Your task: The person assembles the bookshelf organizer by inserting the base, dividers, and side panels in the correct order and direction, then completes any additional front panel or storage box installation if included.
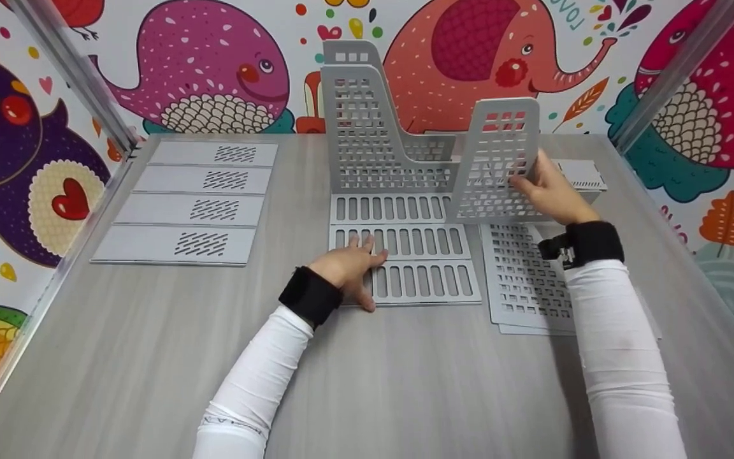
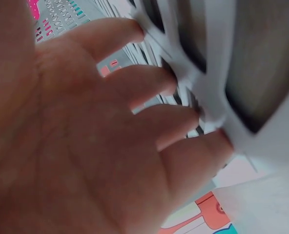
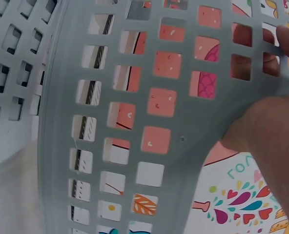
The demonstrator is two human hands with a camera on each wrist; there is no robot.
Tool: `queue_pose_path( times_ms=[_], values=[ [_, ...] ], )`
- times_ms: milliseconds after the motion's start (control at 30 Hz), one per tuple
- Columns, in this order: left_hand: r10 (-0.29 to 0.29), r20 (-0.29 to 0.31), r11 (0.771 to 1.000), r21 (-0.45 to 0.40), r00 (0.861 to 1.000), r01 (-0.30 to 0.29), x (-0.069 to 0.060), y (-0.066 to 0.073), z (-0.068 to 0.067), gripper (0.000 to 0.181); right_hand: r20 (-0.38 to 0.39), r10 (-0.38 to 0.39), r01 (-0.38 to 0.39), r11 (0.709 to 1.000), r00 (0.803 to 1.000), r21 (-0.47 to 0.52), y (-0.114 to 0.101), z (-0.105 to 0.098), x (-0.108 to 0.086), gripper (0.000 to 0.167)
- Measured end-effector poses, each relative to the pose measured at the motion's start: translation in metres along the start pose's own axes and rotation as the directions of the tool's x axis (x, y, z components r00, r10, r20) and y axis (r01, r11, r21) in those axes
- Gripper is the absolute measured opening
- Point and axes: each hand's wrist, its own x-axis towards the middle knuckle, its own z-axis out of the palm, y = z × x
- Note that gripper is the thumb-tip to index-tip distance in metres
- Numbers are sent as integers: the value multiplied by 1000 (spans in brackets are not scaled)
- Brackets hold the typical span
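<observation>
With thumb in front and fingers behind, my right hand [image 1: 555,191] pinches a grey perforated side panel [image 1: 501,146] by its curved edge, holding it upright. In the right wrist view, this panel [image 3: 176,126] fills much of the picture. My left hand [image 1: 349,271] rests with spread fingers on grey slotted panels [image 1: 431,280] lying in a row on the table. Its fingertips [image 2: 215,144] touch the slotted frame in the left wrist view. Behind these stand two upright perforated side panels [image 1: 357,127], one behind the other, at the back of the slotted row.
Several flat grey panels with slanted slots [image 1: 150,239] lie in a row at the left on the table [image 1: 405,382]. More perforated panels [image 1: 523,280] lie under my right forearm. A grey piece [image 1: 580,173] sits behind my right hand. Cartoon-printed walls [image 1: 214,64] surround the table.
</observation>
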Motion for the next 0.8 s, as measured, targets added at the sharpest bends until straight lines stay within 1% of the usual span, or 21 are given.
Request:
queue_pose_path(
  times_ms=[100, 167, 333, 500, 700, 800],
  values=[
    [-6, -7, 1000, -2, 1000, 6, 0, 0, -1, 111, 14, -13, 13, 1000, 1000, 11, -1, 0, -1, 58],
    [-9, -9, 1000, -2, 1000, 9, -1, 0, -1, 111, 23, -7, 7, 1000, 1000, 21, -2, 0, -1, 59],
    [-9, -23, 1000, -1, 1000, 8, -1, -1, -2, 111, 16, 28, -29, 999, 999, 44, -4, -1, -3, 56],
    [-1, -23, 1000, 11, 1000, 1, 1, -2, -3, 110, 33, 20, -22, 996, 999, 81, -5, -2, -3, 52],
    [1, -33, 1000, -6, 999, -1, 2, -3, -1, 110, 37, 47, -49, 996, 998, 70, -5, -1, -3, 51],
    [-4, -38, 1000, -9, 999, 4, 2, -2, -1, 110, 58, 40, -47, 992, 997, 116, -6, 4, 1, 53]
  ],
)
